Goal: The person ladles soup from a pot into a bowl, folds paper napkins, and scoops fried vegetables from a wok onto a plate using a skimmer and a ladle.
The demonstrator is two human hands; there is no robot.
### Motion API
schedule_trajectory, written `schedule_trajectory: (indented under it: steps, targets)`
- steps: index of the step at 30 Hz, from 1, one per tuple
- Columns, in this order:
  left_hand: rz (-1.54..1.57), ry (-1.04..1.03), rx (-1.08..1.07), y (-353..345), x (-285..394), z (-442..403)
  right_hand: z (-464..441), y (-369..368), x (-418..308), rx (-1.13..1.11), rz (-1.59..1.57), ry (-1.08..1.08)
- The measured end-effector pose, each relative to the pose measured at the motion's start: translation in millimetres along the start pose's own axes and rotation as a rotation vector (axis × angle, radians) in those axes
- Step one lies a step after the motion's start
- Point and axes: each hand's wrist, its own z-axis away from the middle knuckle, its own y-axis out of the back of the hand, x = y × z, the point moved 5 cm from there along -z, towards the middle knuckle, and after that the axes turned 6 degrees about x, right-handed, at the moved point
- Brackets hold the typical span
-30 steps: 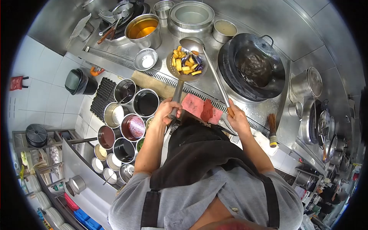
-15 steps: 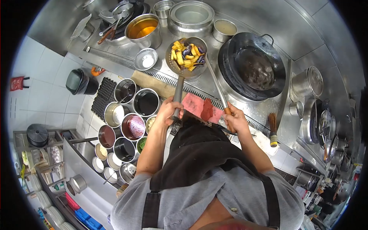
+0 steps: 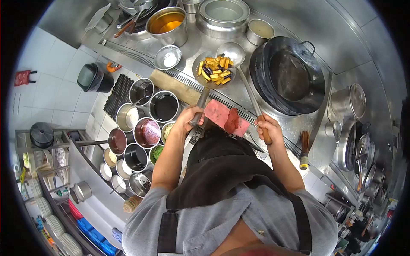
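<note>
My left hand (image 3: 190, 118) is closed round the grey handle of a perforated skimmer (image 3: 200, 81). Yellow and purple fried pieces (image 3: 215, 69) lie heaped in the skimmer's bowl. In my right hand (image 3: 269, 128) is the wooden handle of a ladle (image 3: 232, 54), whose round bowl faces up just beyond the skimmer, beside the pieces. To the right of the ladle stands a black wok (image 3: 292, 74) with dark, shiny liquid or wet metal inside; which one I cannot tell. Pink and red cloths (image 3: 217, 114) lie on the counter edge between my hands.
A pot of orange liquid (image 3: 166, 26), a small metal bowl (image 3: 168, 57) and a wide lidded-looking pot (image 3: 224, 13) stand behind the skimmer. Several seasoning pots (image 3: 147, 132) are at the left. A bamboo brush (image 3: 304, 149) lies at the right counter edge.
The skimmer was raised and the pieces shifted in it; now it sits lower. The ladle's bowl has come out from behind the skimmer to its upper right. The whole view has shifted slightly.
</note>
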Motion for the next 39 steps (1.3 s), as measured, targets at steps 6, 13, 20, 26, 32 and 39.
schedule_trajectory:
  steps: [6,13,20,26,32,39]
  targets:
    - [-0.122,0.011,0.122,-5,-1,10,-13,9,0,-0.137,-0.143,-0.099]
    - [0.02,-0.283,0.558,11,-37,65,-25,27,-23,-0.271,0.037,-0.021]
    - [0.098,-0.552,1.072,24,-183,173,-34,47,-44,-0.327,0.08,-0.058]
    - [0.077,-0.409,1.577,36,-385,278,-25,40,-51,-0.48,0.115,-0.165]
    - [0.915,-0.452,2.04,26,-532,419,14,39,-49,-0.879,0.132,-0.214]
    - [0.786,-0.435,2.0,109,-524,501,119,-6,-29,-0.833,0.232,-0.198]
